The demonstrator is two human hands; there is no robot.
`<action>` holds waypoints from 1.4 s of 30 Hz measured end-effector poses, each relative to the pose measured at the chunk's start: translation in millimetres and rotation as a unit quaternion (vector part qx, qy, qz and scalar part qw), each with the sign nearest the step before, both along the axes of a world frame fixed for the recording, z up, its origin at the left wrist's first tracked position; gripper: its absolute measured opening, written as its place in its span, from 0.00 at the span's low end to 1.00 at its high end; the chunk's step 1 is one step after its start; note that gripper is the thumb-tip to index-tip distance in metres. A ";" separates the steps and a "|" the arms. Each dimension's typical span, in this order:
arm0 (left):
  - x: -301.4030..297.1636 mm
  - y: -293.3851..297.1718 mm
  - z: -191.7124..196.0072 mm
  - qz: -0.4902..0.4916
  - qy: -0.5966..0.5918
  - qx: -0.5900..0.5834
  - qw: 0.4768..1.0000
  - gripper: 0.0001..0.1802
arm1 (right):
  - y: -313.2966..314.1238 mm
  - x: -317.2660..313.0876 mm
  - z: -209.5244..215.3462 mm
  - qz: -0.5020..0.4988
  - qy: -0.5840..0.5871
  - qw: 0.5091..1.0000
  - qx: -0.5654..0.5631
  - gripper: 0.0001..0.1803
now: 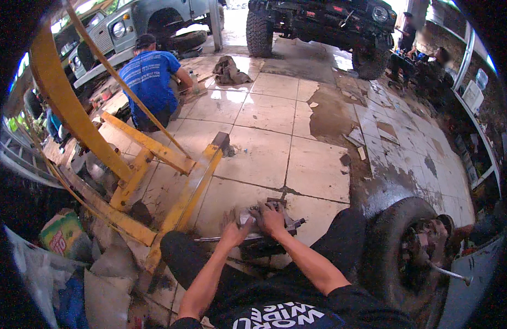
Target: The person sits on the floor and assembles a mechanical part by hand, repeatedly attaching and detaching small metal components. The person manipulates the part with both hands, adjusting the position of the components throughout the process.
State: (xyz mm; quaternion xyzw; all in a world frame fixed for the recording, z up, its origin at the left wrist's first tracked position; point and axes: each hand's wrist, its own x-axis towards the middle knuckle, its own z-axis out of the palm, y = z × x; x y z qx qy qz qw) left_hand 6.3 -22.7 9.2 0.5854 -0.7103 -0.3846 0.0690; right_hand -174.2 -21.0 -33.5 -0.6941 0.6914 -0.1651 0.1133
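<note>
Between my knees, a dark metal, vise-like tool [293, 225] rests low on the floor. My left hand [234, 230] is at its left side, fingers closed against a small pale grey piece [244, 215]. Close beside it, my right hand [271, 220] curls over the dark metal, and what its fingers grip is too small and shadowed to make out. A square dark block [276, 202] shows just beyond my right fingers. Left of the tool, a thin metal rod [209, 239] lies by my left wrist.
A yellow steel frame [190, 203] stands close on my left. By my right knee is a tire with a hub [393, 247]. Ahead, a person in a blue shirt [149, 82] crouches; a dark vehicle [324, 22] stands beyond. Broken tiles [387, 131] lie at the right.
</note>
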 end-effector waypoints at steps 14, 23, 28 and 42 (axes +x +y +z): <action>13.3 0.2 16.9 -0.117 -0.164 -0.064 0.977 0.54 | -4.1 11.6 12.4 0.009 0.021 0.999 0.038 0.36; 11.9 15.5 35.9 -0.166 -0.164 -0.144 0.962 0.61 | -3.8 9.8 -0.5 0.007 0.054 0.998 0.006 0.34; 5.9 -6.7 16.1 -0.131 -0.213 -0.064 0.966 0.61 | -7.7 8.9 -2.5 0.017 0.046 0.999 -0.001 0.34; 29.5 0.3 7.0 -0.151 -0.119 -0.044 0.980 0.49 | -5.6 12.4 16.2 -0.005 0.039 0.998 0.049 0.33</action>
